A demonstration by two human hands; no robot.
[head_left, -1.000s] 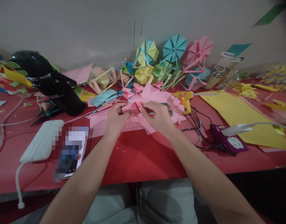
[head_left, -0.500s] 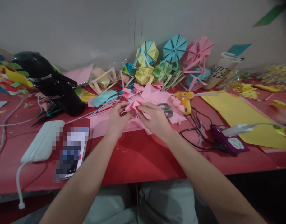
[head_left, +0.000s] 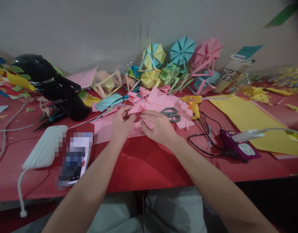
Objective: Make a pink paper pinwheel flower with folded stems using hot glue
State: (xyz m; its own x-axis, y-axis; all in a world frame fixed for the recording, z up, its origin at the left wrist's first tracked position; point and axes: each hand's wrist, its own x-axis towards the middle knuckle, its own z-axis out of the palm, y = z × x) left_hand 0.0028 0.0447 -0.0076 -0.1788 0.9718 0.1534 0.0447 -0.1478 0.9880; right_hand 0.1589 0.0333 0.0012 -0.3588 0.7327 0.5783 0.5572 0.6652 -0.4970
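Note:
Between my two hands is a folded piece of pink paper (head_left: 137, 108), held above a heap of pink sheets. My left hand (head_left: 123, 123) is closed on its left side, thumb and fingers pinching it. From the right, my right hand (head_left: 157, 124) grips the same piece, its fingers bent over the edge. Part of the paper is hidden behind the fingers. Scissors with dark grey handles (head_left: 172, 114) lie on the pink paper sheets (head_left: 157, 97) just right of my right hand. A yellow glue gun (head_left: 194, 105) lies further right.
Folded paper wheels (head_left: 182, 51) stand along the wall. On the left are a black bottle (head_left: 59, 90), a white power bank (head_left: 45, 147) and a phone (head_left: 77, 158). A purple power socket (head_left: 238, 147) with cables and yellow paper sheets (head_left: 263, 124) lie on the right.
The folded pink paper has been turned a little between my fingers, and its shape looks flatter from here. My right hand has shifted slightly, showing more of the scissor handles.

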